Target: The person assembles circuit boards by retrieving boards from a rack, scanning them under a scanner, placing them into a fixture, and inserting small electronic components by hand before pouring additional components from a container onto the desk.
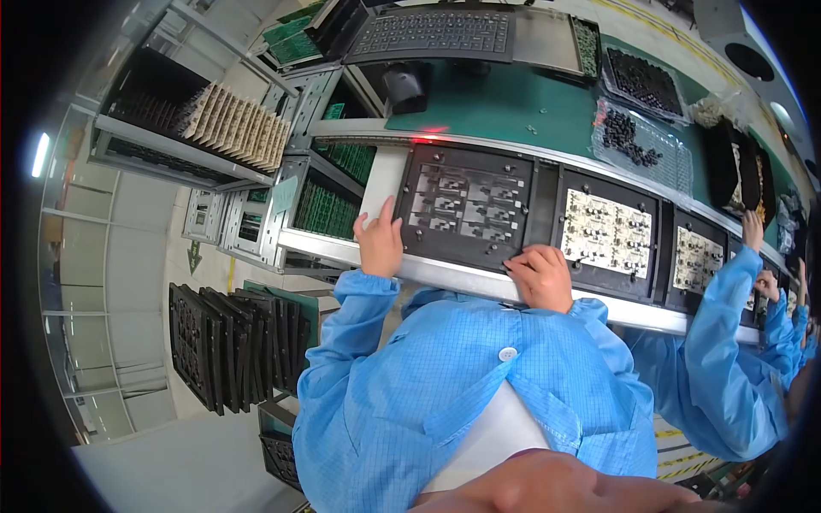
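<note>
A black fixture tray lies before me on the metal-edged conveyor. Its recessed middle shows rows of dark and silvery cut-outs. My left hand is at the tray's left side, fingers apart and stretched upward, with the thumb side near its edge. At the front right corner, my right hand has its fingers curled together against the tray's edge. Further right stands a second black tray, holding a panel of pale circuit boards.
A co-worker's sleeved arm reaches over another pale board panel at right. Clear plastic trays of small black parts sit beyond the conveyor. Green boards fill a rack at left; black trays stand below. A keyboard is behind.
</note>
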